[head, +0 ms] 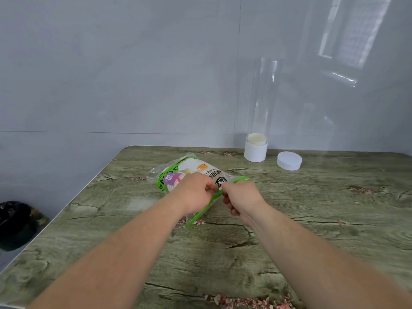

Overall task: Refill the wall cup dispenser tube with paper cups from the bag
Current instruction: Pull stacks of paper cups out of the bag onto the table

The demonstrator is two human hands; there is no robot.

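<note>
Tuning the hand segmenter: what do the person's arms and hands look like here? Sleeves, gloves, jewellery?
Left hand and right hand are bare: no gloves, no rings that show. Both forearms are uncovered, no sleeve in frame, no watch or band at either wrist.

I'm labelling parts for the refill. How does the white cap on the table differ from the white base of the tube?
The base is taller; the cap is flat and low. The base carries the clear tube, with a cream stack inside; the cap lies alone, right of the base. Both are white and round.
</note>
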